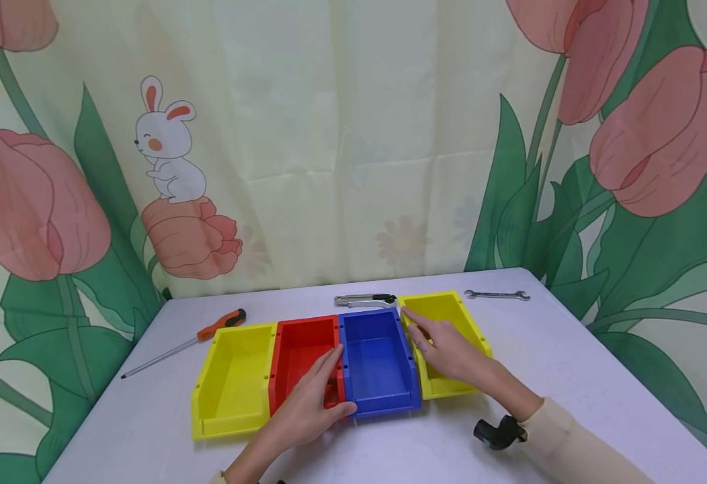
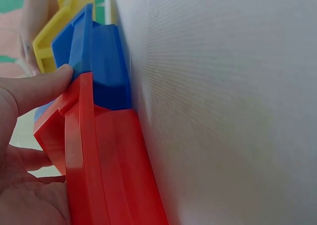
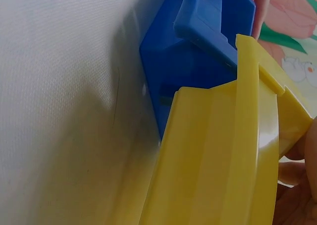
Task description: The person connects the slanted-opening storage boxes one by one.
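Four bins lie in a row: a left yellow bin, a red bin, a blue bin and a right yellow bin. My left hand reaches across the red bin, fingers fairly straight, fingertips at the seam beside the blue bin. Its thumb touches the front corner where red and blue meet. With my right hand I hold the left wall of the right yellow bin. This bin sits slightly askew, a narrow gap at its front from the blue one.
Behind the bins lies a utility knife. An orange-handled screwdriver rests at the left, and a wrench at the back right. A printed curtain hangs behind the white table.
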`<state>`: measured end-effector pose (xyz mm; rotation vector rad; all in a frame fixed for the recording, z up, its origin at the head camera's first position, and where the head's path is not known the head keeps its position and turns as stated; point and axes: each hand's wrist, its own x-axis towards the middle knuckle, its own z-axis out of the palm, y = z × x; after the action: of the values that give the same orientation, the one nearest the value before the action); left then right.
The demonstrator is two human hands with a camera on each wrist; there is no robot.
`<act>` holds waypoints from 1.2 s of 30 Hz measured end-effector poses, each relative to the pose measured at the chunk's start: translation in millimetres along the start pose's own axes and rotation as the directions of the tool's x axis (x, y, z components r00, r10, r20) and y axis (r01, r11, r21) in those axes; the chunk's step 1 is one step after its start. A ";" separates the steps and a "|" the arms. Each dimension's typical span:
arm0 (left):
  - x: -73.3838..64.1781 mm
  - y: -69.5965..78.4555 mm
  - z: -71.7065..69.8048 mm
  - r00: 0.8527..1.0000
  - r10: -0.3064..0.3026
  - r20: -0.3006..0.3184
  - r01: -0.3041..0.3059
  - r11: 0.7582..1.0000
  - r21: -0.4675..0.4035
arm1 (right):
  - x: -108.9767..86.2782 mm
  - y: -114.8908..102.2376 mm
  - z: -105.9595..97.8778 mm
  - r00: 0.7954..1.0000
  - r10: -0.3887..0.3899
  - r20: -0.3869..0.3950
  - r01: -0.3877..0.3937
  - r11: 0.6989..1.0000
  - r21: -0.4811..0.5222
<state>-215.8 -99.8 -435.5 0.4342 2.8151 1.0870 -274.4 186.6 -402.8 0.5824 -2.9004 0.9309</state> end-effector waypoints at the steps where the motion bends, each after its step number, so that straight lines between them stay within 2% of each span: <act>1: -0.1 0.1 0.0 1.000 -0.001 0.000 0.001 1.000 0.000 | 0.2 0.2 0.2 1.000 0.000 0.000 0.000 1.000 0.001; 12: -0.4 1.5 0.7 1.000 0.001 0.000 -0.001 1.000 0.005 | -2.2 3.4 6.9 0.998 0.051 0.041 -0.053 0.998 0.027; 36: -0.5 1.9 0.2 1.000 0.000 -0.005 0.000 1.000 0.003 | -2.9 11.3 21.0 0.997 0.058 0.044 -0.059 0.998 0.021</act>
<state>-214.9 -98.5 -434.3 0.4329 2.8217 1.0849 -274.2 184.1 -426.6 0.5287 -2.9643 0.9705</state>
